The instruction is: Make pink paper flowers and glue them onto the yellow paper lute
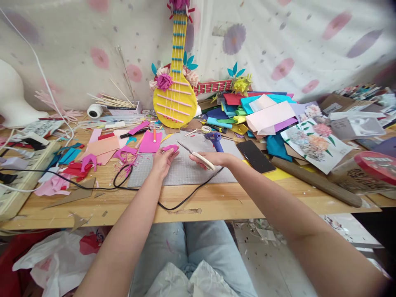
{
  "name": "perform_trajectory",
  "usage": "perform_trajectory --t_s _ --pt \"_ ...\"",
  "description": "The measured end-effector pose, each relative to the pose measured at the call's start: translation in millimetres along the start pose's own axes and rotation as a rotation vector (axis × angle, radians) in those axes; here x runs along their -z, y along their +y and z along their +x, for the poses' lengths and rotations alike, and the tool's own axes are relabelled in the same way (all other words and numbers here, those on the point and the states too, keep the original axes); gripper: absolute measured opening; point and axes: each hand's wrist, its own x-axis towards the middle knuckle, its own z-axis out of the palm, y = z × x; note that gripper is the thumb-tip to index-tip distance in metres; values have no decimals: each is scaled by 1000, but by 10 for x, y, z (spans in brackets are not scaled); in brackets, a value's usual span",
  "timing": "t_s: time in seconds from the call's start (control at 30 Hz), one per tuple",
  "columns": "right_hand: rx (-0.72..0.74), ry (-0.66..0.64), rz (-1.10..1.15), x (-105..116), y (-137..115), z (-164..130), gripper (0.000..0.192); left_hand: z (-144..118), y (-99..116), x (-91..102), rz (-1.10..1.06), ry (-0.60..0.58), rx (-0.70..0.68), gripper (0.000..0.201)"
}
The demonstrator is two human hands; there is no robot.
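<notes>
Head view: your left hand (pixel 162 160) pinches a small pink foam piece (pixel 170 147) above the grey cutting mat (pixel 185 169), lifted clear so the blades can reach it. Your right hand (pixel 213 159) is closed around the cream-handled scissors (pixel 195 154), blades slightly parted and pointing at the piece. A white box (pixel 123 109) by the wall holds wooden skewers (pixel 111 100).
</notes>
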Motion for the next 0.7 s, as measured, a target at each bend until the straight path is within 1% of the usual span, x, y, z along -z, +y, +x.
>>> perform_trajectory --t_s 0.1,0.17,0.27,0.4,0.7 --pt "-7 -115 -13 9 -52 37 49 -15 1 -4 -15 -4 30 18" --pt "-6 -129 -23 -13 -85 75 49 -18 1 -4 -27 8 40 18" --pt "0 -135 -41 -43 -125 113 49 -19 2 -10 -42 22 49 17" --pt "-28 -138 -65 -48 -169 111 49 -22 3 -22 -30 27 62 16" --pt "-35 -77 -38 -80 -213 80 54 -8 -8 -21 -16 36 67 15"
